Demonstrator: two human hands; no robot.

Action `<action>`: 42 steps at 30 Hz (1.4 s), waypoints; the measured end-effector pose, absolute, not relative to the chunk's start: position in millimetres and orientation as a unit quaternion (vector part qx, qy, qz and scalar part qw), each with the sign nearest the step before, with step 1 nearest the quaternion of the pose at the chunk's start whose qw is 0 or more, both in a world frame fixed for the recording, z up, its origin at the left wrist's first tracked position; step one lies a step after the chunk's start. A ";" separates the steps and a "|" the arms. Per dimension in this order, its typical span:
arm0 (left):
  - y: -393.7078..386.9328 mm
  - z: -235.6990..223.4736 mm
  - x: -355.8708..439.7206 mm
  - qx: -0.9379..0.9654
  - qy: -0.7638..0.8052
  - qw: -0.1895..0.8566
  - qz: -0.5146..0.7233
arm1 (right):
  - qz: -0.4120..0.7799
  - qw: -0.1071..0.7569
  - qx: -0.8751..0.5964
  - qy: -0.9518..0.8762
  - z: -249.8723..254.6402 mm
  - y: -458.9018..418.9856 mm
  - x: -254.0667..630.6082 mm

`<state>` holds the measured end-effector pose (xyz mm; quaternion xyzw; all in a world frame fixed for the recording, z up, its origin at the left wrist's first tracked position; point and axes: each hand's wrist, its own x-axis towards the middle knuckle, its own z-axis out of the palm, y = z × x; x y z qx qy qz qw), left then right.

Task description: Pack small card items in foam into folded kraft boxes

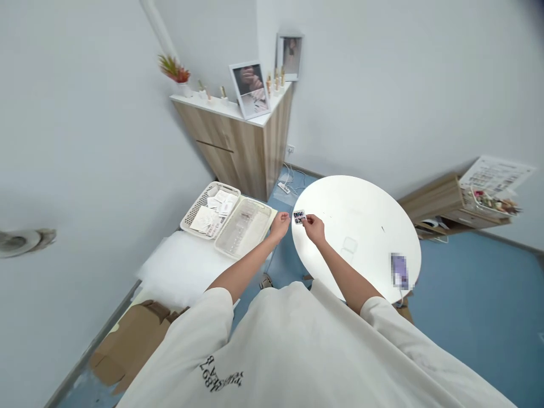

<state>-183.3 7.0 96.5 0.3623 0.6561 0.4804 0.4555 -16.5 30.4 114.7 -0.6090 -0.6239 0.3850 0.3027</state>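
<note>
Over the left edge of the round white table, my right hand (pixel 313 228) is closed on a small white card with dark, colourful shapes (pixel 299 216), gripping its right side. The shapes are too small to name. My left hand (pixel 280 225) is held to the left of the card, apart from it, with its fingers drawn together; what they hold, if anything, cannot be made out. Just left of that hand lies a shallow translucent tray (pixel 243 229) with clear pieces in it. Beyond the tray is a white basket (pixel 187 222) of white packets and cards (pixel 219 205).
The round table (pixel 365 198) bears a purple pixelated item (pixel 399 269) with a cable. Wrapped white material (pixel 182 266) lies under the basket, with cardboard (pixel 131 340) below. A wooden cabinet (pixel 242 147) holds picture frames (pixel 250 90). A low shelf (pixel 442 207) stands right.
</note>
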 end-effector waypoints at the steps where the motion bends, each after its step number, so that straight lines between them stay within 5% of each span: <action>1: 7.7 92.2 -163.7 0.367 0.652 0.470 0.469 | 0.401 0.310 -0.618 -0.601 111.4 29.3 2.9; 19: -6.4 54.7 98.0 0.402 0.618 0.587 0.335 | 0.419 0.313 -0.715 -0.463 52.6 -6.2 275.6; 42: -19.5 -9.4 105.2 0.404 0.640 0.632 0.169 | 0.468 0.167 -0.787 -0.365 -21.7 -34.9 295.0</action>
